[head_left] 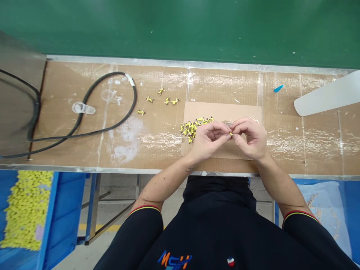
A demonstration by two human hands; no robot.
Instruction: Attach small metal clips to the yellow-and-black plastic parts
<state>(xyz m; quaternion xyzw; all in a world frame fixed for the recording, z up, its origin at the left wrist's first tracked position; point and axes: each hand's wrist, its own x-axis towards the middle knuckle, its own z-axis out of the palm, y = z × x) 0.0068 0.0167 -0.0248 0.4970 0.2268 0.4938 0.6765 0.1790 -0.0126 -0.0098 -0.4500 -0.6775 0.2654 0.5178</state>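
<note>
My left hand [209,140] and my right hand [250,137] meet over a cardboard sheet [202,108] on the workbench. Both are closed in a pinch on one small yellow part [231,134] held between the fingertips. A heap of the same small yellow parts [194,126] lies on the cardboard just left of my left hand. Several loose yellow parts [167,100] are scattered farther back on the bench. A clear round object [226,123] is partly hidden behind my fingers.
A black cable [112,112] loops over the bench's left half, beside a clear plastic scoop [83,108]. A small blue piece [278,89] and a white blade-shaped panel [329,95] lie at the right. A blue bin of yellow parts [26,208] stands below left; another blue bin [326,210] below right.
</note>
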